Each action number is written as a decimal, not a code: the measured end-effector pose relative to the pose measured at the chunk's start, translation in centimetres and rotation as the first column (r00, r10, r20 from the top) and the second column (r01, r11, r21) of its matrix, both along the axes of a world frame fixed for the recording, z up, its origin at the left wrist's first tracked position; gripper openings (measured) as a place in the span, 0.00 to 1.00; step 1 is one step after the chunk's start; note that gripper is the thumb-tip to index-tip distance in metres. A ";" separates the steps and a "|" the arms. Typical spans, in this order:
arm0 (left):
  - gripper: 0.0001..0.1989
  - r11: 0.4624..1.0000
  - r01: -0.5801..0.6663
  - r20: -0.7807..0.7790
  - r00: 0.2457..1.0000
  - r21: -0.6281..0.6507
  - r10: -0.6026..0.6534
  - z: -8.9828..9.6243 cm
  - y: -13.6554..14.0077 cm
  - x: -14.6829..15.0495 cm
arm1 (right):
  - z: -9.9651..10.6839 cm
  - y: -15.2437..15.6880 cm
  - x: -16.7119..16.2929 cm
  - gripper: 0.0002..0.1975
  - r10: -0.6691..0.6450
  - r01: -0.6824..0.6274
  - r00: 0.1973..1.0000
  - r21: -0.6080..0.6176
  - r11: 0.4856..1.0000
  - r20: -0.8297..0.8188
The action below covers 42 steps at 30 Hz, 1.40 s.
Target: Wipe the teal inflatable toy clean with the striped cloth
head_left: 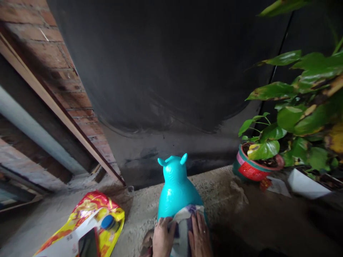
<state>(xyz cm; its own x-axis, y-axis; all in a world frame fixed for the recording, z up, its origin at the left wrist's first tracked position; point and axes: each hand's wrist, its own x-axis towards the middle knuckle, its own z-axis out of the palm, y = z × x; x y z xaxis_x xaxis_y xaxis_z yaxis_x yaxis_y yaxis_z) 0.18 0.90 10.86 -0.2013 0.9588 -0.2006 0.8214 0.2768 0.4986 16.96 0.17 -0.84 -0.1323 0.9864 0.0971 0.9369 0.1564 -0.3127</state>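
Note:
A glossy turquoise inflatable animal toy (177,192) with two small ears stands upright at the bottom middle, its head away from me. A grey, white and purple cloth (183,228) is draped over its back. My left hand (163,238) is at the cloth's left side, fingers bent and closed on its edge. My right hand (199,237) lies on the right part of the cloth with fingers stretched out and the thumb apart, pressing it against the toy. A ring shows on one of its fingers. The toy's lower part is hidden by my hands and the cloth.
A red and yellow plastic bag (91,203) lies at the lower left, with a phone (89,243) and a blue-capped bottle (107,222) on it. A dark panel (171,71) rises ahead. Potted plants (254,167) stand right; wooden boards (53,96) lean against bricks at left.

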 end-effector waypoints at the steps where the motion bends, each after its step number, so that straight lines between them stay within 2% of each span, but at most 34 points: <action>1: 0.17 1.000 -0.010 0.016 1.000 -0.019 0.010 0.3 0.5 -0.2 | 0.7 0.2 0.3 0.26 0.006 -0.006 1.000 -0.033 0.999 0.006; 5: 0.19 0.996 -0.028 0.010 1.000 -0.083 0.029 0.6 1.9 -0.9 | 4.6 0.9 1.1 0.25 0.033 -0.029 0.999 -0.130 0.991 0.028; 8: 0.20 0.990 -0.037 -0.010 0.999 -0.139 0.036 0.4 2.6 -1.0 | 7.4 2.3 1.2 0.24 0.055 -0.051 0.997 -0.091 0.995 0.045; 11: 0.20 0.986 -0.041 -0.030 0.999 -0.163 0.036 0.3 3.0 -1.2 | 9.8 5.4 0.8 0.25 0.109 -0.109 0.994 -0.025 0.994 0.000; 14: 0.20 0.989 -0.047 -0.043 0.998 -0.143 0.041 0.5 3.1 -1.5 | 11.2 8.4 0.2 0.29 0.084 -0.085 0.996 -0.021 0.996 -0.033; 17: 0.21 0.996 -0.073 -0.065 0.995 -0.059 0.069 0.5 2.6 -1.5 | 10.1 8.4 -0.3 0.28 0.043 -0.042 0.999 0.039 0.998 -0.024; 20: 0.21 0.998 -0.067 -0.058 0.996 0.020 0.068 0.0 1.4 -0.9 | 6.7 5.1 -0.9 0.24 0.093 -0.085 0.995 0.178 0.980 -0.039; 21: 0.20 0.997 -0.065 -0.055 0.996 0.037 0.067 -0.3 1.0 -0.7 | 5.7 3.7 -1.1 0.24 0.121 -0.112 0.992 0.187 0.976 -0.036; 23: 0.19 0.995 -0.073 -0.054 0.996 0.066 0.076 -1.0 0.6 -0.3 | 4.4 1.6 -1.5 0.24 0.165 -0.162 0.986 0.105 0.981 -0.021; 25: 0.19 0.992 -0.087 -0.050 0.995 0.088 0.091 -1.4 1.0 -0.5 | 4.6 0.8 -1.7 0.25 0.187 -0.188 0.982 -0.016 0.982 -0.027; 27: 0.20 0.990 -0.094 -0.035 0.995 0.102 0.098 -1.4 2.2 -1.3 | 5.8 1.4 -1.7 0.27 0.208 -0.214 0.975 -0.081 0.974 -0.071; 31: 0.21 0.975 -0.164 -0.057 0.983 0.148 0.174 -0.3 5.1 -3.2 | 8.3 3.8 -1.2 0.28 0.297 -0.314 0.939 -0.084 0.946 -0.171; 33: 0.23 0.961 -0.195 -0.090 0.972 0.197 0.216 -0.2 5.1 -3.2 | 8.5 4.1 -0.8 0.28 0.332 -0.353 0.926 -0.099 0.930 -0.179; 34: 0.24 0.956 -0.188 -0.102 0.971 0.224 0.215 -0.6 4.6 -2.8 | 8.3 3.9 -0.5 0.28 0.344 -0.365 0.923 -0.114 0.924 -0.171; 36: 0.23 0.956 -0.102 -0.126 0.982 0.274 0.140 -2.7 2.5 -1.6 | 7.3 3.0 0.0 0.29 0.360 -0.381 0.921 -0.151 0.912 -0.146; 38: 0.22 0.946 0.074 -0.186 0.982 0.316 -0.015 -5.9 -0.3 -0.2 | 5.5 1.6 0.7 0.30 0.382 -0.399 0.916 -0.185 0.898 -0.121; 39: 0.22 0.938 0.141 -0.226 0.972 0.317 -0.070 -7.6 -1.7 0.5 | 4.5 0.9 1.0 0.31 0.382 -0.395 0.918 -0.182 0.900 -0.107; 42: 0.22 0.929 0.188 -0.332 0.940 0.319 -0.077 -11.3 -4.1 1.5 | 2.2 -0.7 1.5 0.33 0.314 -0.319 0.947 -0.091 0.943 -0.064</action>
<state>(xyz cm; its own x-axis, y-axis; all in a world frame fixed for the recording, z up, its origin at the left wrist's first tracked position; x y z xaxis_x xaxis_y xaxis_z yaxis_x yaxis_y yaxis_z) 1.67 -3.16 -0.45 -0.0659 0.9787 0.1943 0.9660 0.0137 0.2583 18.49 -0.51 1.32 -0.4366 0.8996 0.0148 0.8278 0.4081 -0.3850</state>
